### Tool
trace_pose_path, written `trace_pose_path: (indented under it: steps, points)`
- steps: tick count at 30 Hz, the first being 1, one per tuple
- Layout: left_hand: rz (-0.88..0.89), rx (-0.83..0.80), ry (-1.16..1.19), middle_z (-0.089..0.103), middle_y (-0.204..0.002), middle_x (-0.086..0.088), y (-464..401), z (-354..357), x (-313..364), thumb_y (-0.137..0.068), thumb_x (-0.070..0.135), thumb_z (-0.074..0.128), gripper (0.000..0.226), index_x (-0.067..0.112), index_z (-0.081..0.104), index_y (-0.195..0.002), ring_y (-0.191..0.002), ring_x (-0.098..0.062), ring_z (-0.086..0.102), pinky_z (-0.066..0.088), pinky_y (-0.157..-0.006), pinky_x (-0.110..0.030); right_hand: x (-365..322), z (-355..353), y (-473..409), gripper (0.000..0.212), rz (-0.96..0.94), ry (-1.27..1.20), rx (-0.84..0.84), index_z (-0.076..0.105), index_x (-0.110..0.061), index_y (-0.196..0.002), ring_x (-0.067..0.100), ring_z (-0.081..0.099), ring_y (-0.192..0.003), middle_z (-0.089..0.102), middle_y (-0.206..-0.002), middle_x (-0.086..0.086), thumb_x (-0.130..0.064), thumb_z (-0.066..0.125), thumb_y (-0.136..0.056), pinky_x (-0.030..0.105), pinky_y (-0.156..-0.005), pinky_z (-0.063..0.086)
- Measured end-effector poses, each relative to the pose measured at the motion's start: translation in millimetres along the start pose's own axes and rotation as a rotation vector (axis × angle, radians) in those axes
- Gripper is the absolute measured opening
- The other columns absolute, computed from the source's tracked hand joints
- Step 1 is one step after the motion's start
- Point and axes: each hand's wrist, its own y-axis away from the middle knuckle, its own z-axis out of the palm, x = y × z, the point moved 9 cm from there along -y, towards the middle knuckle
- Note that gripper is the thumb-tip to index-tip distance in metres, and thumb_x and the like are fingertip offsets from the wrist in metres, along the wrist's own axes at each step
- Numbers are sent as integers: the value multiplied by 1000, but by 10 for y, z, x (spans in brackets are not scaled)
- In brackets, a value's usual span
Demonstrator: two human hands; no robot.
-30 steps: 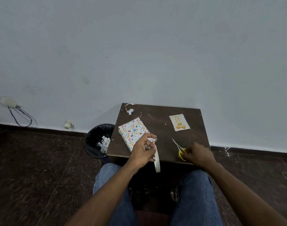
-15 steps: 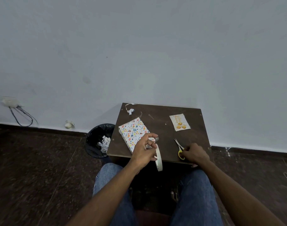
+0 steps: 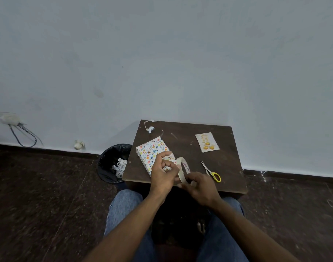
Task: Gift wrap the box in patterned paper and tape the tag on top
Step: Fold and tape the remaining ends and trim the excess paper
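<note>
The scissors (image 3: pixel 212 172) have been released; the tape roll (image 3: pixel 183 170) is now pinched by both the left hand (image 3: pixel 162 175) and right hand (image 3: pixel 200 188). The wrapped box (image 3: pixel 152 151) lies on the table (image 3: pixel 180 146), the tag (image 3: pixel 206 142) apart; taping appears imminent.

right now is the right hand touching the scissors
Apart. The head view shows the right hand pinching the tape roll, with bare tabletop visible between its knuckles and the yellow-handled scissors lying on the table.

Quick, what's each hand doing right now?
Left hand: closed on the tape roll.
Right hand: fingers pinching the near edge of the same tape roll.
</note>
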Motion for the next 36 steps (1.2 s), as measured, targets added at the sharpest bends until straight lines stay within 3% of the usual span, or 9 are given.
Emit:
trace_pose_path:
  steps: [10,16,18,25,28,30,32,34,36]
  points:
    - [-103,-9,124,62,-99,-6,-65,12,-132,-87,-15,60,52,27,55,-117,-82,-27,71,60,-64,-35,200,55,21,46,63,-152,-7,70,-17,-82,12,59,-74,66,-77,-6,-62,63,-78,40,-66,48]
    - [151,7,-326,62,-114,3,-114,-246,-41,-78,-10,63,50,34,62,-102,-104,-11,60,49,-86,-23,309,-100,-60,17,121,135,64,68,-15,-81,16,57,-83,65,-83,-4,-31,73,-86,32,-70,42]
    - [219,2,-443,60,-114,11,-118,-309,-24,-75,-10,60,51,32,63,-103,-109,-3,55,45,-90,-22,359,-105,-134,16,113,270,49,71,-15,-87,21,61,-89,68,-89,-1,-30,68,-88,34,-75,44]
    - [267,3,-502,60,-111,13,-168,-381,-30,-71,-11,60,55,36,62,-99,-113,-9,54,38,-93,-11,486,111,-293,24,139,592,-170,67,-23,-110,19,56,-113,62,-113,-2,-37,57,-93,37,-102,35]
    - [307,9,-524,61,-108,15,-170,-393,-29,-70,-12,60,55,37,62,-97,-112,-10,54,40,-93,-16,470,144,-295,27,152,599,-169,67,-21,-106,22,55,-112,61,-111,0,-40,57,-91,38,-100,38]
    - [338,21,-566,62,-106,18,-160,-397,-29,-69,-11,61,55,37,63,-96,-111,-9,53,39,-92,-16,353,62,-295,26,124,446,3,70,-18,-101,21,59,-101,63,-103,-1,-39,59,-91,36,-86,45]
    - [344,27,-583,61,-104,20,-148,-399,-55,-69,-11,60,54,37,63,-94,-110,-8,52,38,-90,-13,230,-10,-279,25,156,64,138,73,-18,-100,13,63,-92,68,-97,-6,-39,65,-90,33,-77,50]
    - [342,20,-598,61,-103,20,-131,-393,-72,-69,-11,61,51,34,64,-93,-109,-8,51,37,-89,-12,99,90,-297,24,223,-338,104,75,-18,-99,7,66,-88,73,-92,-8,-39,69,-90,30,-78,53]
    - [343,1,-612,61,-101,18,-116,-366,-74,-70,-10,61,49,34,64,-93,-107,-7,51,37,-88,-12,-67,188,-331,22,238,-500,38,76,-18,-93,6,68,-84,74,-86,-6,-39,71,-88,28,-77,52]
